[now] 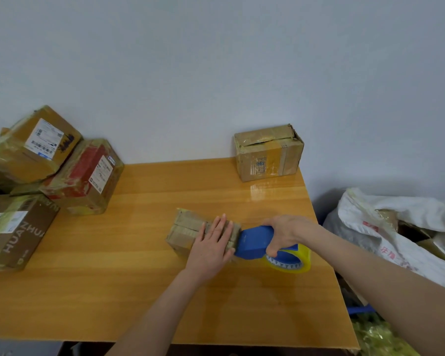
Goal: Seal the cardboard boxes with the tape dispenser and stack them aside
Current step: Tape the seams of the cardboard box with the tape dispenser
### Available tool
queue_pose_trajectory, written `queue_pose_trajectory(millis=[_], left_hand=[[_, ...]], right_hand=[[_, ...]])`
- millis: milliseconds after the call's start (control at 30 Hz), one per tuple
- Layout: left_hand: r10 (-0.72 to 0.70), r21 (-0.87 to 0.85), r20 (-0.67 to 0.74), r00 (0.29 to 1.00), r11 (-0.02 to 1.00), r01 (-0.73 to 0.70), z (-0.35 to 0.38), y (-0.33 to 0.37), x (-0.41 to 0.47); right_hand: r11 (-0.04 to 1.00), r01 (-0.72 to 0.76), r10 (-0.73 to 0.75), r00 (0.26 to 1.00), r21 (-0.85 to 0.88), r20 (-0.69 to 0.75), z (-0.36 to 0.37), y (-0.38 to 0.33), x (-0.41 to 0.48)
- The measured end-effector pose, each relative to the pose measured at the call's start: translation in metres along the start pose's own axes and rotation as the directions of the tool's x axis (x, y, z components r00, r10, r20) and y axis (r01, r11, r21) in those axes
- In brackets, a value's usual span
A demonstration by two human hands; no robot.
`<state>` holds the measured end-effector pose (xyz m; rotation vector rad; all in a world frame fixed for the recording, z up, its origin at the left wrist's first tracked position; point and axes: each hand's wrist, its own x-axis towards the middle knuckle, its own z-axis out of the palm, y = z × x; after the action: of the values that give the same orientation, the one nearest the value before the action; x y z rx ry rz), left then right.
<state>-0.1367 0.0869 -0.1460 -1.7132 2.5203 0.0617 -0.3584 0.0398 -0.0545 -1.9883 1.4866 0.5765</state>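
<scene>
A glossy orange-wood table (139, 278) stands against a pale wall (216, 60), with a white sack (396, 227) of cardboard scraps just beside its right edge. Five cardboard boxes are plain to count. Three taped ones sit in a pile (88, 176) at the table's left end, with perhaps a fourth cut off by the frame edge there. One far box (267, 152) sits by the wall and one small box (188, 227) near the middle. The left hand (213, 240) lies flat on the small box, fingers straight and together. The right hand (285, 232) wraps round the single blue tape dispenser (254, 242), whose nose touches the small box's right end, its yellow tape roll (290, 263) at the near end.
</scene>
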Motion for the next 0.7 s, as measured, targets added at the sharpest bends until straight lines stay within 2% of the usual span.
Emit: queue_pose_trajectory(millis=[100, 233, 300, 433, 533, 600, 667, 700], left_hand=[[-0.006, 0.001, 0.016, 1.000, 1.000, 0.006, -0.002, 0.002, -0.001], [-0.022, 0.009, 0.022, 1.000, 1.000, 0.022, -0.004, 0.006, -0.003], [-0.017, 0.009, 0.041, 0.999, 1.000, 0.016, -0.008, 0.006, -0.002], [0.014, -0.002, 0.068, 0.998, 1.000, -0.014, -0.016, -0.002, -0.002], [0.020, -0.022, 0.072, 0.997, 1.000, -0.018, -0.017, -0.008, -0.007], [-0.019, -0.039, 0.053, 0.998, 0.999, 0.021, -0.018, -0.011, -0.011], [-0.137, -0.087, 0.029, 0.990, 0.986, 0.139, -0.019, -0.007, -0.012], [-0.202, -0.107, 0.022, 0.979, 0.973, 0.203, -0.019, -0.003, -0.011]], right_hand=[[0.992, -0.007, 0.000, 0.998, -0.127, -0.055, -0.001, -0.005, -0.002], [0.985, -0.032, 0.021, 0.998, -0.171, -0.065, 0.000, -0.013, -0.005], [0.991, -0.032, 0.025, 0.998, -0.127, -0.052, -0.001, -0.014, -0.005], [0.996, -0.025, 0.024, 1.000, 0.083, 0.011, 0.005, -0.008, -0.007], [0.993, -0.077, 0.080, 0.997, 0.094, -0.020, 0.022, 0.004, -0.008], [0.952, -0.047, 0.060, 0.998, 0.302, -0.034, 0.027, 0.016, -0.004], [0.782, 0.007, 0.070, 0.992, 0.624, -0.100, 0.028, 0.026, 0.001], [0.683, 0.039, 0.108, 0.982, 0.730, -0.153, 0.028, 0.026, 0.005]])
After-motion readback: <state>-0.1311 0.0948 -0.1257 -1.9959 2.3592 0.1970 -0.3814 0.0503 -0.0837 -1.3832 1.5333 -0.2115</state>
